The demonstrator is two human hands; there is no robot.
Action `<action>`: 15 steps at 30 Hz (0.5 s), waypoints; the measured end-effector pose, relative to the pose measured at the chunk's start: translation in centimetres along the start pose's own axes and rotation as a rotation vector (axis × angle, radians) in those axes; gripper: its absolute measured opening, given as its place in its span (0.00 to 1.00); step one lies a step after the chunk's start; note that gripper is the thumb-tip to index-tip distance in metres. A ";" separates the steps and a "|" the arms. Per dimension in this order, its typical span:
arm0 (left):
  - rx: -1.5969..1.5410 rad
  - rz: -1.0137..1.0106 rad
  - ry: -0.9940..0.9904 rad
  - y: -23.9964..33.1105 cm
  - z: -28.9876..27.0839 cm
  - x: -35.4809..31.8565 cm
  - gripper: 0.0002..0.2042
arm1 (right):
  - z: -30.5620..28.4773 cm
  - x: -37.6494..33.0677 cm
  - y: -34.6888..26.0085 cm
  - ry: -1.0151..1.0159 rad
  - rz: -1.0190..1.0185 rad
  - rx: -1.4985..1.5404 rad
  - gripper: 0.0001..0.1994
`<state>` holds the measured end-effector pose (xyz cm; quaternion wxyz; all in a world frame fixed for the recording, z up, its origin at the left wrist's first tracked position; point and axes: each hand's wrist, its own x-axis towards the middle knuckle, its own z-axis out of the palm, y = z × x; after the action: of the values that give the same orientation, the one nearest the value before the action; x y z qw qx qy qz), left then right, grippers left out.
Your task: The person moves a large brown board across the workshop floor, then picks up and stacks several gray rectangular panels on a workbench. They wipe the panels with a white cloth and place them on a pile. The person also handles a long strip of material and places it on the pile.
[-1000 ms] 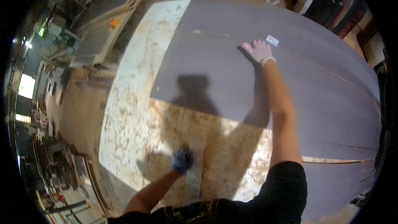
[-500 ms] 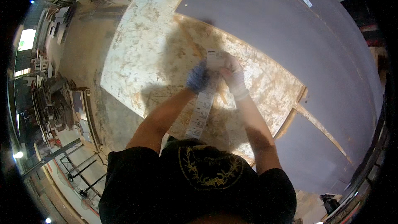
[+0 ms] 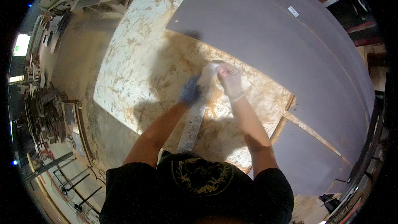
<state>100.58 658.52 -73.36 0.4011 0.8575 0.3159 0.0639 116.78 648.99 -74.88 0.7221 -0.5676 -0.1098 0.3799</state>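
Paper strip (image 3: 195,114) gripped by left hand (image 3: 190,92) and right hand (image 3: 230,82) over the desk (image 3: 137,70); grey panel (image 3: 265,37) at 1 o'clock bears one label (image 3: 293,11), strip mostly unused.

I note both hands have come together since a second ago: right hand (image 3: 230,81) withdrawn from the grey panel (image 3: 265,37), left hand (image 3: 190,91) raised, both now gripping a label strip (image 3: 195,116).

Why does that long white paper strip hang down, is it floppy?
Probably floppy: the paper strip droops from both gloved hands, left hand and right hand, instead of sticking out straight. It looks thin, so likely light, and might tear if yanked.
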 end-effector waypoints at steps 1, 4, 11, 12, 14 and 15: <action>-0.008 0.044 0.016 -1.1 0.7 -0.1 0.22 | -0.4 0.9 -2.0 0.085 0.045 0.064 0.07; 0.027 0.066 0.022 -3.4 2.2 -0.4 0.22 | -4.8 5.2 -6.9 0.318 -0.142 -0.074 0.08; 0.043 0.136 0.033 -2.0 1.6 -0.1 0.23 | -11.7 4.9 -8.3 0.058 -0.502 -1.798 0.25; 0.050 0.084 0.005 -2.6 1.8 0.0 0.23 | -11.4 4.4 -8.3 0.034 -0.477 -1.816 0.28; 0.063 -0.017 -0.054 -3.0 2.1 0.3 0.23 | -11.1 3.7 -8.2 0.027 -0.491 -1.797 0.31; 0.064 0.001 -0.034 -3.1 2.3 0.1 0.23 | -10.8 3.3 -7.9 0.043 -0.483 -1.790 0.31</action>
<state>99.97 658.60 -77.18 0.3785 0.8710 0.3106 0.0393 128.80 642.72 -72.20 0.0763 -0.8823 -0.4641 -0.0175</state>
